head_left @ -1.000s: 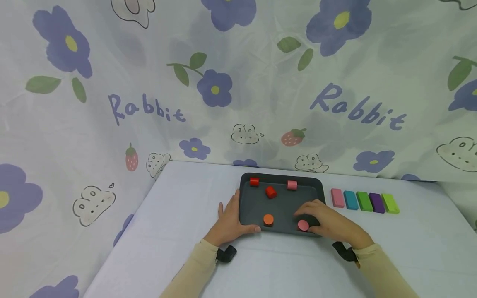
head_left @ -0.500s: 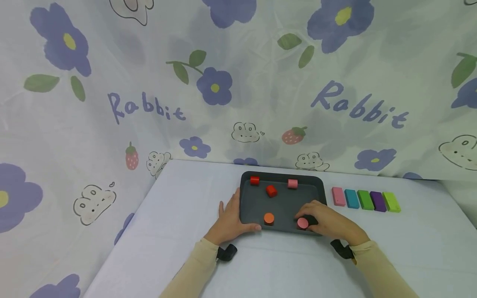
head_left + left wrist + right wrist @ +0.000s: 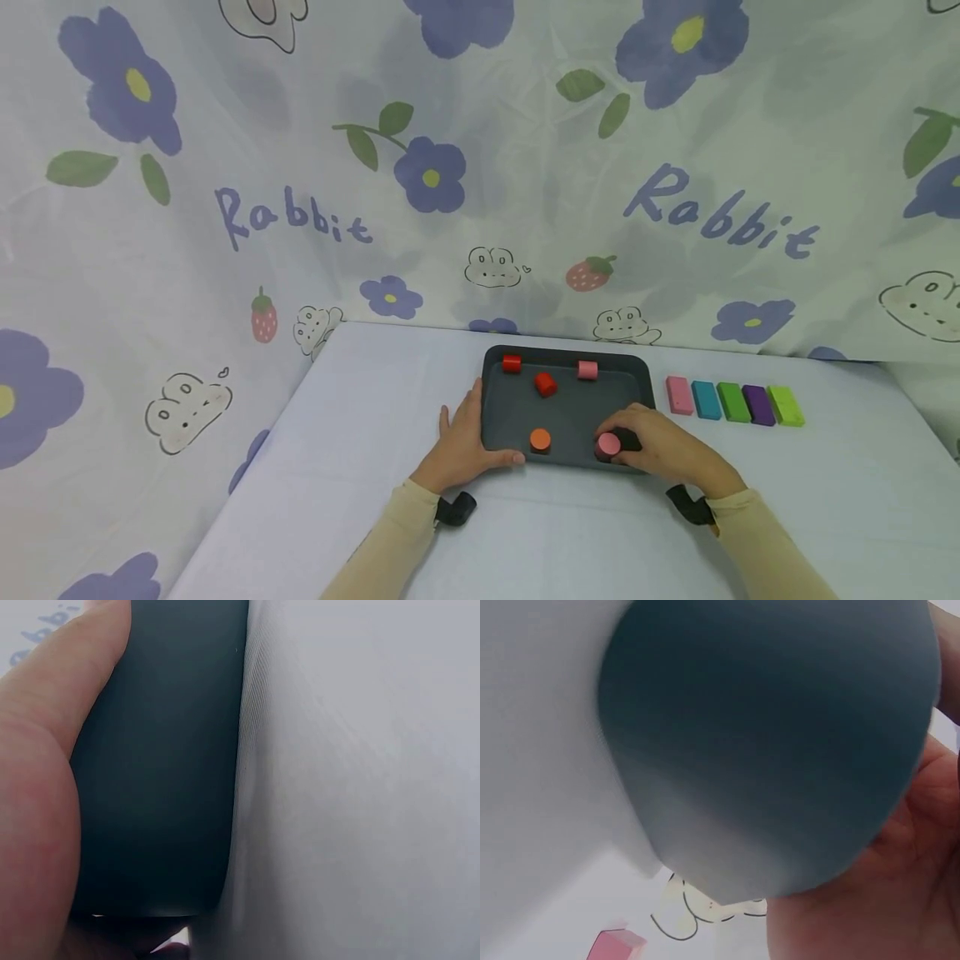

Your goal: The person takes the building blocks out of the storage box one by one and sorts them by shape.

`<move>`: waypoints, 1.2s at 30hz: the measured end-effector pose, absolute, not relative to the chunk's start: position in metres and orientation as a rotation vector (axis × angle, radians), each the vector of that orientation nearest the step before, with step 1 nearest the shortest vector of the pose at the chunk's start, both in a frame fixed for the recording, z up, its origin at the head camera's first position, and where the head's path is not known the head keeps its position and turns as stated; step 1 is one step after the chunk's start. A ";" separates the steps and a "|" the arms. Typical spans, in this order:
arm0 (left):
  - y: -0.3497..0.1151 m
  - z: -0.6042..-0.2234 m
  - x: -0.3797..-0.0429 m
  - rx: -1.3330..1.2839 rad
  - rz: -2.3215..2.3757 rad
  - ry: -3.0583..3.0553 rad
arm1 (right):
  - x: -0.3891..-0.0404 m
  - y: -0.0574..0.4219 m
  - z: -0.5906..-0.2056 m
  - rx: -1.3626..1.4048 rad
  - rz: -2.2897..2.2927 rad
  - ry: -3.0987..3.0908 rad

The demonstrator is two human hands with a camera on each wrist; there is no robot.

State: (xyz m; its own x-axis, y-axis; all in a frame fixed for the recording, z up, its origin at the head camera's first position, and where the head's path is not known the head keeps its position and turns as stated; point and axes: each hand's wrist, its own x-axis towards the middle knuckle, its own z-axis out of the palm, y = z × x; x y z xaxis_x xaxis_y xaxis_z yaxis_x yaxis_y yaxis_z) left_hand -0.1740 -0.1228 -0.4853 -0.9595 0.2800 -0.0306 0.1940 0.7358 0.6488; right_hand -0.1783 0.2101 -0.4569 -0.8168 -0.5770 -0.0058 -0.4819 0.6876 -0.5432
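Observation:
In the head view my left hand (image 3: 461, 454) lies around the near left corner of a dark grey tray (image 3: 525, 408). Its fingers are straight along the left side, and the thumb (image 3: 60, 682) rests at the near rim. My right hand (image 3: 660, 442) reaches over the near right corner and pinches a pink cylinder (image 3: 609, 445) between thumb and fingers. An orange cylinder (image 3: 540, 440) stands upright near the front wall. Two red cylinders (image 3: 546, 384) and another pink cylinder (image 3: 587, 370) lie on their sides farther back. The right wrist view shows mostly the tray's outer wall (image 3: 765, 750).
Right of the tray, several blocks form a row on the white table: pink (image 3: 679, 396), blue (image 3: 707, 400), green (image 3: 733, 402), purple (image 3: 759, 405) and lime (image 3: 786, 406). A flowered curtain (image 3: 525, 183) hangs behind the table.
The right fingers have closed in on the near pink cylinder, and it has shifted slightly up in the head view, showing more of its side. The left hand and tray stay put.

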 end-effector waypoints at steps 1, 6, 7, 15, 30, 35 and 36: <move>-0.123 -0.485 -0.174 0.386 1.028 2.809 | -0.177 0.210 -0.457 -0.838 -0.809 2.724; -0.123 -0.485 -0.173 0.387 1.031 2.806 | -0.174 0.213 -0.456 -0.733 -0.840 2.751; -0.123 -0.485 -0.173 0.387 1.035 2.805 | -0.173 0.213 -0.455 -0.721 -0.842 2.762; -0.123 -0.487 -0.174 0.396 1.042 2.808 | -0.166 0.220 -0.451 -0.700 -0.872 2.831; -0.123 -0.488 -0.174 0.398 1.050 2.807 | -0.156 0.235 -0.446 -0.657 -0.926 2.928; -0.123 -0.487 -0.174 0.390 1.046 2.803 | -0.154 0.241 -0.445 -0.667 -0.953 2.955; -0.123 -0.487 -0.174 0.392 1.045 2.804 | -0.154 0.243 -0.444 -0.671 -0.953 2.963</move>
State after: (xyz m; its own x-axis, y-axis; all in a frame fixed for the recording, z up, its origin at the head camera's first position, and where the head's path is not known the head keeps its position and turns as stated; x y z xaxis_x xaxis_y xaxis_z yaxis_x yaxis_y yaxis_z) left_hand -0.1739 -0.1230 -0.4867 -0.9589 0.2828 -0.0249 0.1974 0.7274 0.6572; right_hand -0.1540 0.2427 -0.4442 -0.9103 -0.3795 0.1653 -0.4047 0.7319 -0.5482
